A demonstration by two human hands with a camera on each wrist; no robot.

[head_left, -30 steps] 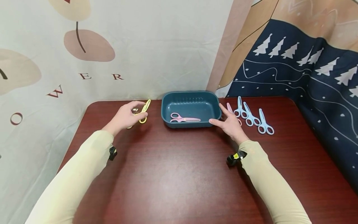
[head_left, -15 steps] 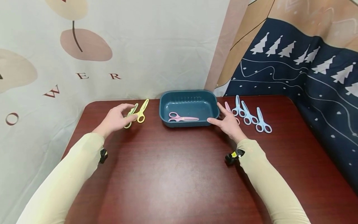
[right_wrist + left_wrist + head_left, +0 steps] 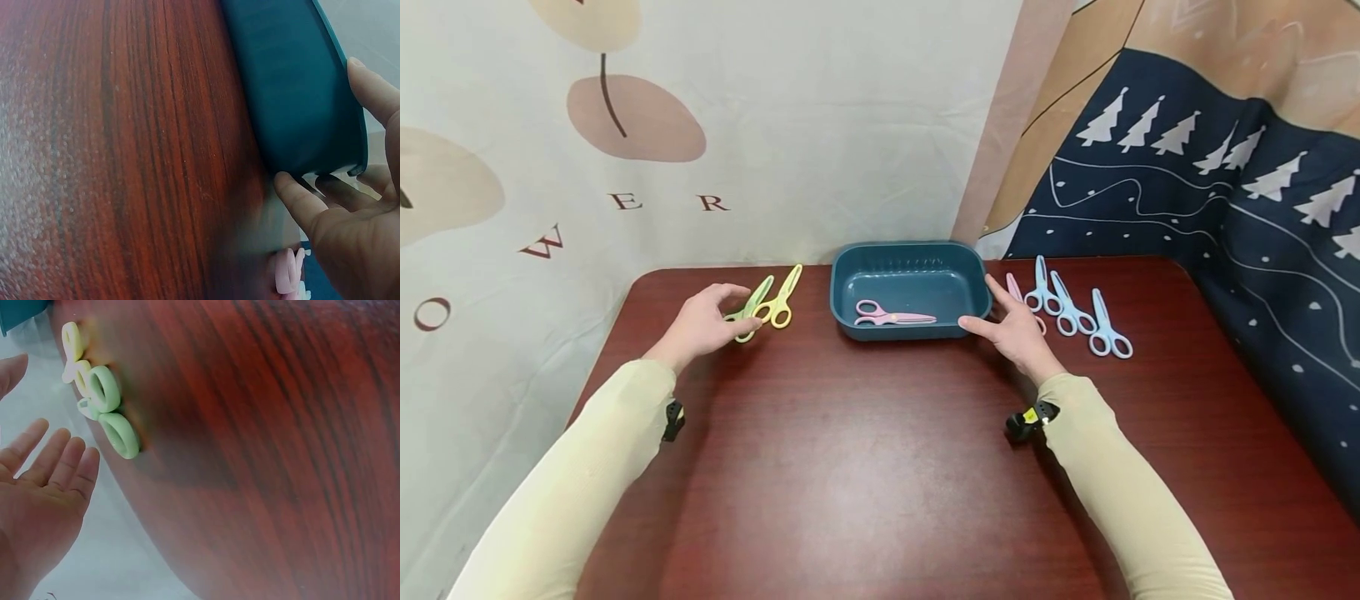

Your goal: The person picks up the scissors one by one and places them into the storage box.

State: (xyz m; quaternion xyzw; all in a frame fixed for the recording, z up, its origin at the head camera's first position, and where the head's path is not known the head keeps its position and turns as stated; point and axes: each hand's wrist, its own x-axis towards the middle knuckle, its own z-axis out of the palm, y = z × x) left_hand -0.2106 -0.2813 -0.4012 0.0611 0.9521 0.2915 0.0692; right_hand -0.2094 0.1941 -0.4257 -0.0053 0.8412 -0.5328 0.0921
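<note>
My left hand (image 3: 703,321) is beside green scissors (image 3: 760,293) and yellow scissors (image 3: 788,285) on the table. In the left wrist view its fingers are extended and apart from the handle loops of the green scissors (image 3: 122,434). With my right hand (image 3: 1017,333) I hold the right front corner of a dark teal tray (image 3: 910,332), thumb on the front rim and fingers along the end wall. That corner also shows in the right wrist view. Pink scissors (image 3: 895,318) lie in the tray near its front wall.
To the tray's right lie other pink scissors (image 3: 1014,287), partly hidden by my right hand, and several blue scissors (image 3: 1070,308). A printed cloth (image 3: 775,167) hangs behind the dark red table (image 3: 850,467). A navy cloth (image 3: 1262,250) borders the right side.
My left hand has moved left off the yellow scissors it was touching and now sits beside the green scissors. The right hand stays on the tray's corner. The head view has shifted slightly.
</note>
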